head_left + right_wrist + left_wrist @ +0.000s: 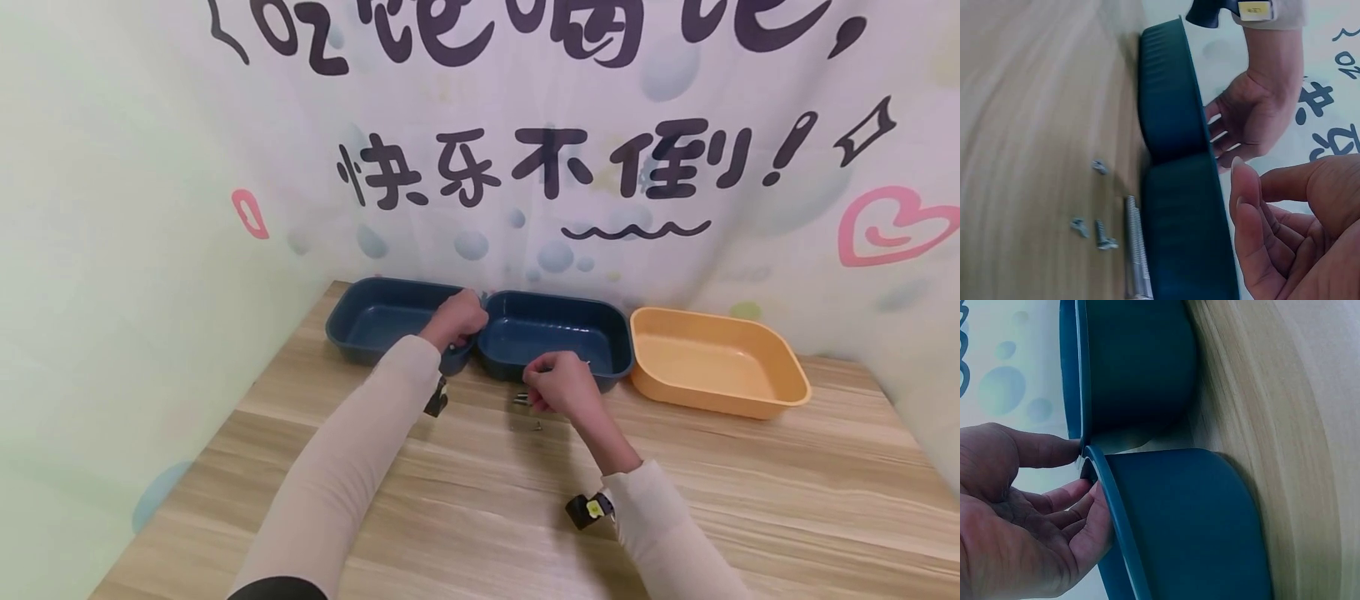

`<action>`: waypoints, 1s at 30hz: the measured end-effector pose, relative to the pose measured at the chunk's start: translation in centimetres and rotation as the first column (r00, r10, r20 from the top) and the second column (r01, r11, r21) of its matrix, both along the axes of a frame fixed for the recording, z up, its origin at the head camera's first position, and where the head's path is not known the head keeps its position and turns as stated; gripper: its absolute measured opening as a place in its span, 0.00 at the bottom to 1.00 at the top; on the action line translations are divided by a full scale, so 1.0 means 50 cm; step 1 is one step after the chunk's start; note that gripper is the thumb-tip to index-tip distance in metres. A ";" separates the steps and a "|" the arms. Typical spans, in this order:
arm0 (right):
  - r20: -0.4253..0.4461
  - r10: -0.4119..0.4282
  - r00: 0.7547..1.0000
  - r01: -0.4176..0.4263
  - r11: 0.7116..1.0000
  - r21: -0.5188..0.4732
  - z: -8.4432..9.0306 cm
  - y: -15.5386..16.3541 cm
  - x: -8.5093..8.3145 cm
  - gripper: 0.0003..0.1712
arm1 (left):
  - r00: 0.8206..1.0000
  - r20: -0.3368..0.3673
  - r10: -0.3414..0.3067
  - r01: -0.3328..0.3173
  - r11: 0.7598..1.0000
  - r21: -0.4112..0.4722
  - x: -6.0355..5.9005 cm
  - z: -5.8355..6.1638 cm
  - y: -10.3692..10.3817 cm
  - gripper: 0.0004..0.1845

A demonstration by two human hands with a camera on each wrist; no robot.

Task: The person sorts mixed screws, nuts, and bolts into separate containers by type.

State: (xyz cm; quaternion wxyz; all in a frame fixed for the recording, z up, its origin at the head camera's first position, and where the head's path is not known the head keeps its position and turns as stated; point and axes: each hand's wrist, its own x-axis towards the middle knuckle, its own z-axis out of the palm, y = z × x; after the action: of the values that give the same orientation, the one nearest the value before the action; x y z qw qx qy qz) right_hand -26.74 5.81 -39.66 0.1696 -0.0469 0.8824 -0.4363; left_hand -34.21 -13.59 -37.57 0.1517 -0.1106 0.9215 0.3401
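My left hand is at the right end of the left blue bin. In the left wrist view its thumb is in the gap between the bins and its fingers are inside the rim, gripping it. My right hand hovers over the front edge of the middle blue bin. Its fingers are loosely bent, thumb near the forefinger, with nothing visible between them in the right wrist view. Below it, long threaded bolts lie against the bin's front. Several short screws are scattered beside them on the wood.
A yellow bin stands right of the blue ones, all in a row along the back of the wooden table. Behind hangs a white printed cloth. Black wrist cameras are strapped to both sleeves.
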 end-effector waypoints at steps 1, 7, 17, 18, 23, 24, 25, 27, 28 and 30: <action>0.003 0.001 1.000 -0.001 1.000 -0.003 -0.003 -0.001 0.001 0.10 | 1.000 0.000 -0.001 0.001 1.000 -0.003 -0.001 0.000 0.000 0.11; 0.019 0.006 1.000 -0.005 1.000 -0.008 -0.022 -0.004 0.007 0.12 | 1.000 0.001 -0.002 0.002 1.000 -0.017 -0.006 0.001 0.000 0.10; 0.026 0.012 1.000 -0.013 1.000 0.008 -0.058 0.002 0.006 0.11 | 0.999 -0.012 -0.032 0.031 0.998 -0.048 -0.003 -0.001 0.001 0.08; 0.028 0.011 1.000 -0.011 1.000 0.008 -0.061 0.002 0.005 0.11 | 0.999 -0.014 -0.034 0.033 0.998 -0.052 -0.003 -0.001 0.001 0.08; 0.038 0.005 0.999 -0.005 1.000 0.003 -0.074 0.003 0.001 0.10 | 0.999 -0.022 -0.039 0.038 0.998 -0.056 -0.001 -0.001 0.001 0.09; 0.039 0.006 0.999 -0.006 1.000 0.002 -0.076 0.003 -0.001 0.10 | 0.999 -0.023 -0.041 0.040 0.998 -0.056 -0.001 -0.001 0.002 0.10; 0.043 0.004 0.999 -0.004 1.000 0.002 -0.079 0.003 -0.001 0.10 | 0.999 -0.023 -0.043 0.042 0.998 -0.056 -0.001 -0.002 0.002 0.10; 0.050 0.001 0.999 -0.002 1.000 0.006 -0.083 0.002 -0.003 0.10 | 0.999 -0.024 -0.046 0.045 0.997 -0.057 -0.002 -0.003 0.001 0.09; 0.050 0.001 0.999 -0.001 1.000 0.009 -0.086 0.002 -0.004 0.10 | 0.998 -0.026 -0.048 0.047 0.997 -0.059 -0.003 -0.004 0.001 0.09; 0.051 0.000 0.999 -0.001 1.000 0.019 -0.090 0.002 -0.005 0.10 | 0.998 -0.027 -0.050 0.049 0.997 -0.061 -0.004 -0.006 0.001 0.09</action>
State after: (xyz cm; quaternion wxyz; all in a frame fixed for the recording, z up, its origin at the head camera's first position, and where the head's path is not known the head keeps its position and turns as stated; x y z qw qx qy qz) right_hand -27.01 5.90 -44.18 0.1925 -0.0342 0.8819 -0.4290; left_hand -34.43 -13.55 -37.86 0.1435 -0.0875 0.9359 0.3096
